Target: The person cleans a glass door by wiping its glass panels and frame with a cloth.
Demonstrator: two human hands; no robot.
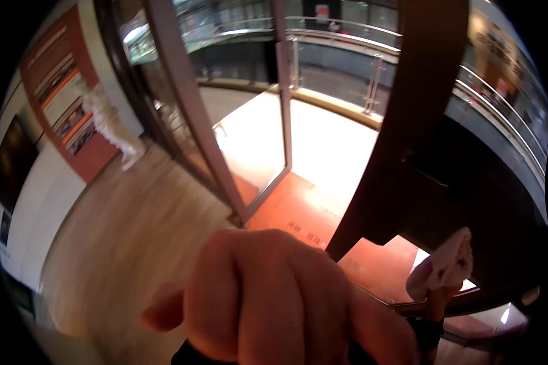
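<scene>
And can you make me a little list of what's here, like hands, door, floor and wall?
left hand: very close, fingers curled; can't tell if it holds anything
right hand: seems to hold a pale cloth
glass door: looks open
wooden floor: left of the door
red mat: at the doorway
poster: reddish, on the left wall

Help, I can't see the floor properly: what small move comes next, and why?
Probably lower the foreground hand: its curled fingers fill the lower middle of the view, hiding part of the wooden floor near the glass door.
</scene>
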